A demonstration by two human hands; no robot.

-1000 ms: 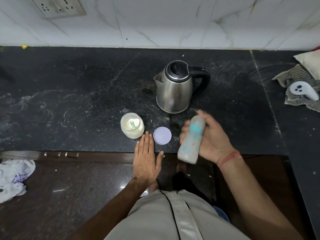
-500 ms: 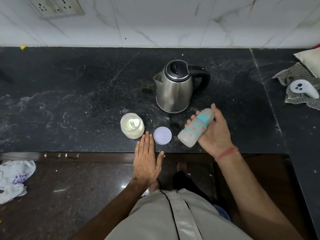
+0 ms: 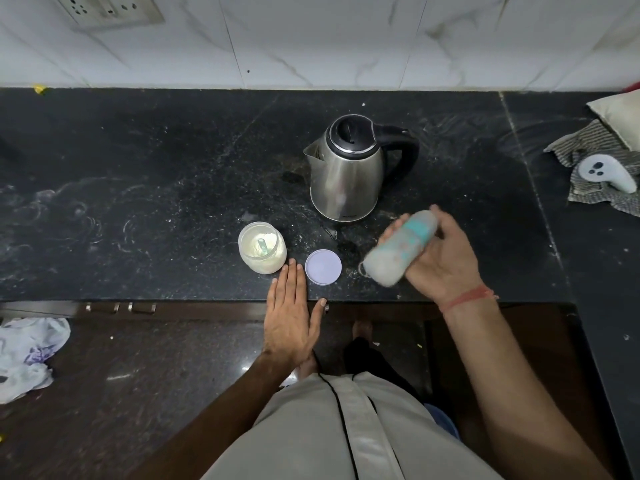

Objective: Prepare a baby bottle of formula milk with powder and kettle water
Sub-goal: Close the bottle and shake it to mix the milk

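Above the counter's front edge, right hand (image 3: pixel 438 261) fingers wrap the tilted, blurred bottle (image 3: pixel 398 249).

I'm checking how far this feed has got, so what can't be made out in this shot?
- Bottle, head view: motion-blurred in the right hand; teat end hidden by the hand, fill level unreadable.
- Kettle: lid shut, water level hidden.
- Powder jar: scoop half-buried.
- Wall socket: cut off by the top edge.
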